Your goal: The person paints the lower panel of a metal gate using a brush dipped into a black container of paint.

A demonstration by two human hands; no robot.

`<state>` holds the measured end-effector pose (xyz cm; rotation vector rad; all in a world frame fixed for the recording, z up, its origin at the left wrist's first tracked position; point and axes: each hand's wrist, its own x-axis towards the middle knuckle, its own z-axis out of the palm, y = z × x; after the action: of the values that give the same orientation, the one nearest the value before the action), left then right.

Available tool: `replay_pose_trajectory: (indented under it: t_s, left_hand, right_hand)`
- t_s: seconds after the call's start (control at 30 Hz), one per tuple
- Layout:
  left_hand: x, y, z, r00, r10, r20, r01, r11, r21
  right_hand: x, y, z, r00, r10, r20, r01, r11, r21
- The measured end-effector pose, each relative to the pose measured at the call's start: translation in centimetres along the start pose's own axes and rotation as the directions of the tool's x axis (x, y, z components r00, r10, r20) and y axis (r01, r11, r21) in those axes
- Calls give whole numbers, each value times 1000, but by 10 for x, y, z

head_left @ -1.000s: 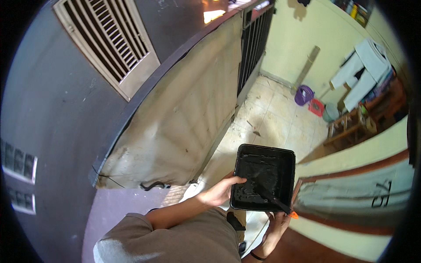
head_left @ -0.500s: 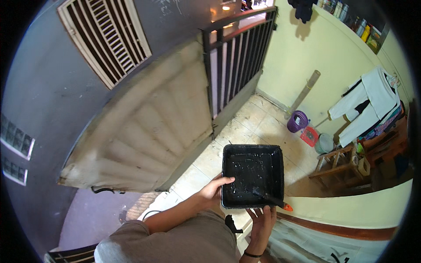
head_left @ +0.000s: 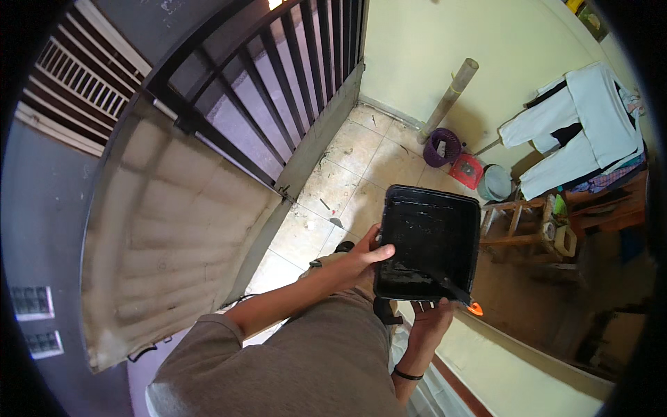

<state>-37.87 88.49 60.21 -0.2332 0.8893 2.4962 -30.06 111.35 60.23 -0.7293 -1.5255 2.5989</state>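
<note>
Over pale floor tiles (head_left: 299, 233), the left hand (head_left: 369, 255) pinches a shiny square black tray (head_left: 432, 229). The half-curled right hand (head_left: 429, 325) touches it; I can't tell if it grips.

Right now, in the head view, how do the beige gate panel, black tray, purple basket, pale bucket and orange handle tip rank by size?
Largest to smallest, as they look:
1. Beige gate panel
2. Black tray, helped by being nearer
3. Purple basket and pale bucket: too alike to rank
4. Orange handle tip
</note>
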Motion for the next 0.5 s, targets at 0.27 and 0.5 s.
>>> replay_pose_trajectory:
  t_s: [0.27,0.5]
  left_hand:
    - [161,5,37,997,-34,73,31,998,49]
    - [313,-21,116,996,-83,-31,86,988,126]
  right_hand:
    - [143,-46,-7,998,-15,-61,24,989,149]
    - [278,-144,-60,985,-74,-158,89,992,87]
